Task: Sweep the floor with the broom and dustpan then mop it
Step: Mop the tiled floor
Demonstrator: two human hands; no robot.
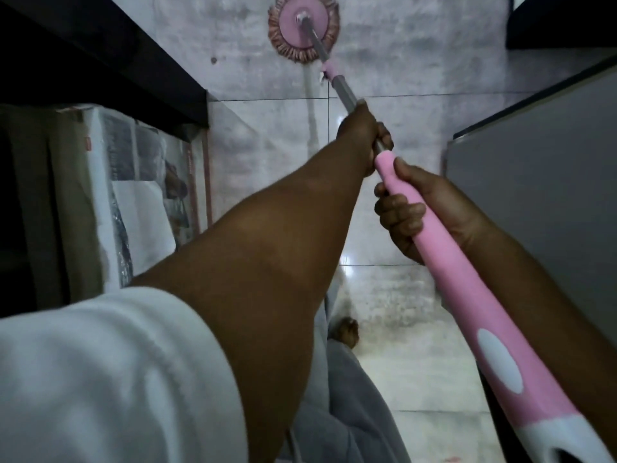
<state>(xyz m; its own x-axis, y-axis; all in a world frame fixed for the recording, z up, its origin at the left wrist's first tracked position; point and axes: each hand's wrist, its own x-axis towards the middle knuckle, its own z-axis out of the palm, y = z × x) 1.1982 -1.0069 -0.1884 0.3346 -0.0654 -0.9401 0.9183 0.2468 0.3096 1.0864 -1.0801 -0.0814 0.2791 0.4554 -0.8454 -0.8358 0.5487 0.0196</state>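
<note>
White sleeve (100,379) fills the lower left, and beside it the mop's pink handle (467,285) slants up from the bottom right corner, with a bare foot (345,330) on the tiled floor (400,78) between the two arms. Farther up, the right hand (417,212) has its fingers curled tight round the pink handle, and just beyond it the left hand (362,138) clasps the grey metal shaft (344,95) where it leaves the pink part. Farthest off, the round pink mop head (302,28) with its fringe lies flat on the tiles, between a dark counter (100,61) on the left and a grey cabinet (541,182) on the right.
</note>
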